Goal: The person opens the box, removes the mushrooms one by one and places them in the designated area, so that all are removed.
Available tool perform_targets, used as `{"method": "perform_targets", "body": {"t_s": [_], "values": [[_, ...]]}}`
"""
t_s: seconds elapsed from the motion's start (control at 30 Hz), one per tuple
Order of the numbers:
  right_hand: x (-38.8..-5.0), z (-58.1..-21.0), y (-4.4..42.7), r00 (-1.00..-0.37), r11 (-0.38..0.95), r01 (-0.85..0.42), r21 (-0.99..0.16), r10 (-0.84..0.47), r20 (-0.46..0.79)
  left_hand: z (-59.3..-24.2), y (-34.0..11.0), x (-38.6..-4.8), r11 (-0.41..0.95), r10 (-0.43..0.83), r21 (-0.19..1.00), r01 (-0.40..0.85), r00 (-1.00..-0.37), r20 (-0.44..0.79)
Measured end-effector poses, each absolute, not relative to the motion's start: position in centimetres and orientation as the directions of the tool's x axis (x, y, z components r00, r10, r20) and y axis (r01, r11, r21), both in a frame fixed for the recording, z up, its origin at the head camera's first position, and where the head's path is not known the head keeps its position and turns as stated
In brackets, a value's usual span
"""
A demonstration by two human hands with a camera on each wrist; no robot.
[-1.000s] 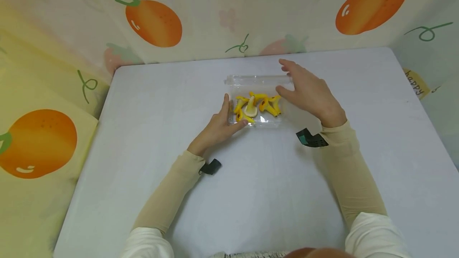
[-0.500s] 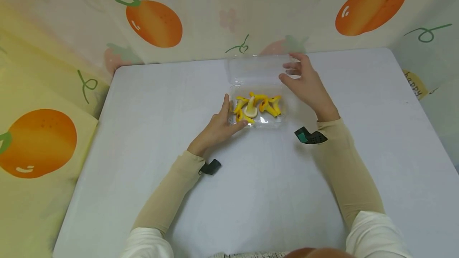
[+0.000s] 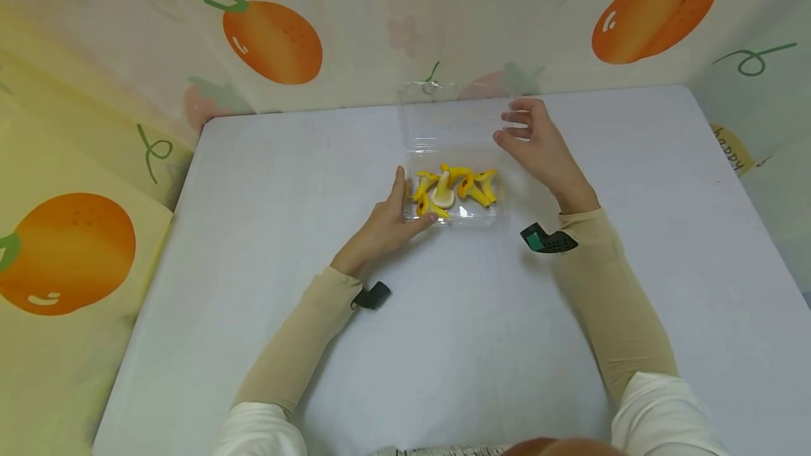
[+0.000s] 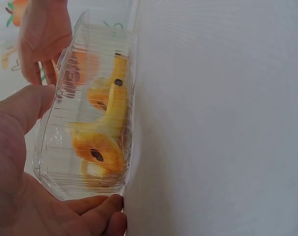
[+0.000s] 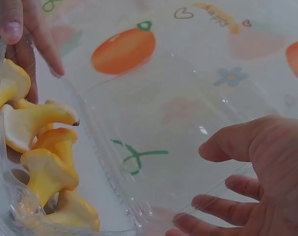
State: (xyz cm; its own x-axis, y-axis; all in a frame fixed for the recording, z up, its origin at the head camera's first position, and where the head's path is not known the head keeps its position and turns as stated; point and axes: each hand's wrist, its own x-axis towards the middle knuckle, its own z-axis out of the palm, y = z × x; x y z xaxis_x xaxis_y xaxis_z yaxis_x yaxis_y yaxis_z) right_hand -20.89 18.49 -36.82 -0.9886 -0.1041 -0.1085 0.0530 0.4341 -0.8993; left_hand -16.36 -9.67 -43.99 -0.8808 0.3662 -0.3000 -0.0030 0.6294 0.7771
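Note:
A clear plastic clamshell box (image 3: 469, 218) lies on the table with its hinged lid (image 3: 453, 115) raised at the back. Inside are several yellow mushrooms (image 3: 475, 188), some with dark spots; one shows a white underside. My left hand (image 3: 380, 227) grips the box's left end, thumb over the front rim and fingers along the side. At the lid's right edge is my right hand (image 3: 538, 146), its thumb apart from its loosely bent fingers. In the right wrist view its fingertips (image 5: 203, 201) are at the lid's edge; whether they press it is hard to tell.
A white table (image 3: 443, 343) surrounds the box, with its back edge just behind the lid. Beyond it hangs a fruit-patterned cloth (image 3: 355, 20). A dark wrist device (image 3: 550, 239) sits at the right cuff, another device (image 3: 372, 295) at the left.
The lid has swung up and back from low over the box's rear to a raised tilt. My right hand moved slightly back with it; my left hand stayed on the box.

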Motion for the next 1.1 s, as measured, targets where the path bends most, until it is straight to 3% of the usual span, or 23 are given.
{"method": "perform_targets", "body": {"t_s": [0.33, 0.77, 1.1], "values": [[-21.2, -37.6, 18.7, -0.980, 0.521, 0.081, -0.850, -0.116, -0.164, -44.0, -9.5, -16.3, 0.647, 0.345, 0.762, -0.005, -0.890, -0.298], [-21.7, -37.8, 18.6, -0.974, 0.464, 0.155, -0.872, -0.075, -0.213, -44.2, -9.5, -16.3, 0.644, 0.345, 0.765, -0.008, -0.890, -0.299], [-21.7, -38.1, 18.6, -0.970, 0.526, 0.150, -0.837, -0.086, -0.228, -44.3, -9.5, -16.3, 0.639, 0.345, 0.769, -0.011, -0.890, -0.299]]}}
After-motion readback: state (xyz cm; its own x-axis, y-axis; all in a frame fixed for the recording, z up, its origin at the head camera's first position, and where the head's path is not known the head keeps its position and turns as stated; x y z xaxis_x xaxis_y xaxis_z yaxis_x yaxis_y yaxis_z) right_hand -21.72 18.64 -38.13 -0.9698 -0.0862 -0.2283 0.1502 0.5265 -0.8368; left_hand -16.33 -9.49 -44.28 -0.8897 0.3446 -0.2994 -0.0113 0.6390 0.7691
